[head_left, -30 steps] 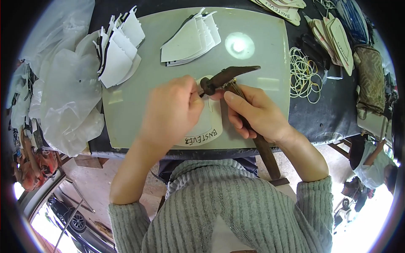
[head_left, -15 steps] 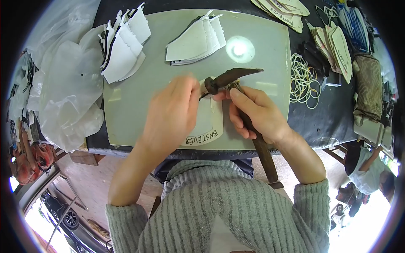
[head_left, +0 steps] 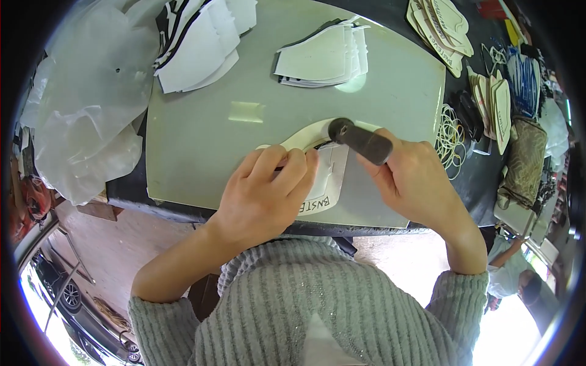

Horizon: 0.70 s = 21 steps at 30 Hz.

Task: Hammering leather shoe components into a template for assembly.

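Note:
In my right hand (head_left: 412,174) is a hammer (head_left: 369,143) with a dark metal head, gripped near the head. Its round face is over the upper edge of a curved cream pattern card (head_left: 308,134) lying on the grey board. On the card sits a white cut piece (head_left: 322,180) with a dark edge. My left hand (head_left: 265,189) has its fingers bent and pressed together on that piece, beside the hammer; the fingertips are partly hidden.
The grey board (head_left: 189,152) covers much of the black table. Stacks of white cut pieces (head_left: 317,55) lie toward its far side. Clear plastic bags (head_left: 85,122) are at the left. Cream pattern cards (head_left: 436,27) and white elastic loops (head_left: 450,137) lie to the right.
My right hand has lifted and turned the hammer, bringing its head over the card's upper edge. The left hand has come down onto the white piece. The view has shifted.

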{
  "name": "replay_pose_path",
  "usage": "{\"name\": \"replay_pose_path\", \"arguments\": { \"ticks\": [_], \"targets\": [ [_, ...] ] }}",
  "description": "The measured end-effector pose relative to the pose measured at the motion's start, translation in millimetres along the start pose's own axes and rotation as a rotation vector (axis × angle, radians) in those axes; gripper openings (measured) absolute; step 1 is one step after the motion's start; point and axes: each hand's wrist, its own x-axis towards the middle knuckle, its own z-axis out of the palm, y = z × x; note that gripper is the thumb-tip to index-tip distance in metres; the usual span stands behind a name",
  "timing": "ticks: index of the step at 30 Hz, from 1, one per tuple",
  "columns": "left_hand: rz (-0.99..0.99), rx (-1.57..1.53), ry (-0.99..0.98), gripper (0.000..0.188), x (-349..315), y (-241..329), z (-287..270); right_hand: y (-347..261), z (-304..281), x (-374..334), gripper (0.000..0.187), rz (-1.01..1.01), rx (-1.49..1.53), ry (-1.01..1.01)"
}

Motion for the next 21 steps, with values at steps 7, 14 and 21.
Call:
{"name": "replay_pose_path", "arguments": {
  "ticks": [7,14,21],
  "targets": [
    [0.028,0.047,-0.001,0.037,0.8,-4.1,0.8,-2.6,-11.7,1.4,0.026,-0.057,-0.123,-0.103],
    [0.021,0.064,-0.015,0.036,3.9,-1.0,1.2,-8.2,-16.2,6.8,0.025,-0.030,-0.139,-0.187],
    [-0.007,0.048,-0.010,0.047,1.8,0.3,3.5,-8.7,-12.0,2.8,0.025,-0.056,-0.050,-0.091]
  ]
}}
